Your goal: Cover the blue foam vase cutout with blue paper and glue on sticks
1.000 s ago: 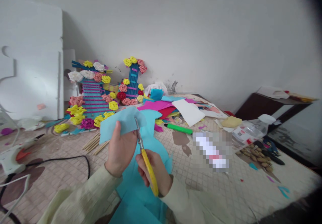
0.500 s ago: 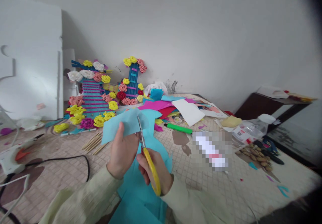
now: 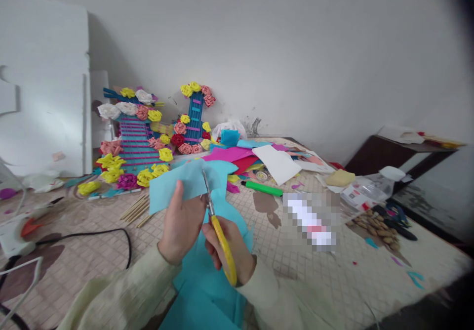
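My left hand is closed on a light blue piece of paper, its thumb lying across the front face and the other fingers behind. In my right hand are scissors with yellow handles, their blades pointing up and away from me. The blades meet the paper's right edge; how far apart they are is hard to make out. Beneath both hands a larger turquoise sheet lies on the table, partly covered by my hands and sleeves.
Flower-trimmed panels lean at the back left, near thin wooden sticks. A green marker lies by heaped coloured paper. Peanuts and a plastic bottle are at right. A black cable and glue gun are at left.
My hands, the paper and the scissors keep nearly the same pose. The paper's left end has shifted slightly left, and the whole view has moved a little.
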